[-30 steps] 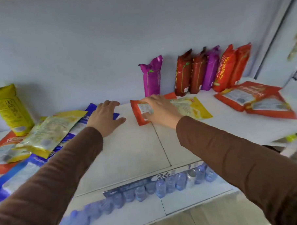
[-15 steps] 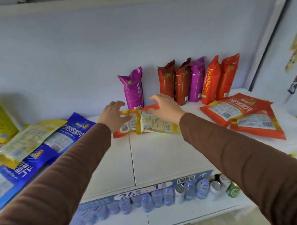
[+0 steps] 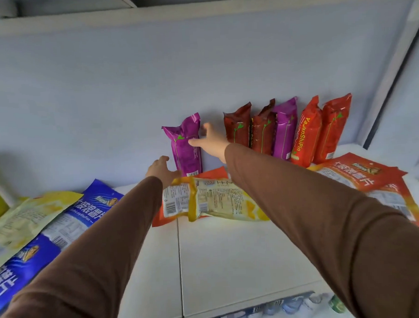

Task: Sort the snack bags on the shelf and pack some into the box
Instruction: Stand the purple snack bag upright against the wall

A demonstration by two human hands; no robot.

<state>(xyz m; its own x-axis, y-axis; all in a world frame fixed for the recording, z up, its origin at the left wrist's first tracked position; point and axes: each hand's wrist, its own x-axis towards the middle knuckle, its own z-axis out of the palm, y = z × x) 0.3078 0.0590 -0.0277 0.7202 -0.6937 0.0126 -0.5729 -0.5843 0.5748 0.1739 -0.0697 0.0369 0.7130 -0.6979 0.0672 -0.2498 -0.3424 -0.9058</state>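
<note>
— Head view: where are the hands?
— Both reach to the back of the white shelf, mid-frame. The right hand is spread around the lone purple bag standing against the wall, thumb on its front, fingers past its right edge. I cannot tell whether it grips yet.
— And the left?
— The left hand lies flat with straight fingers, just left of that bag's foot, holding nothing.
— The other bags?
— A yellow bag lies on an orange bag below the hands. Five upright bags stand to the right. A blue bag lies at the lower left, red flat bags at the right.
</note>
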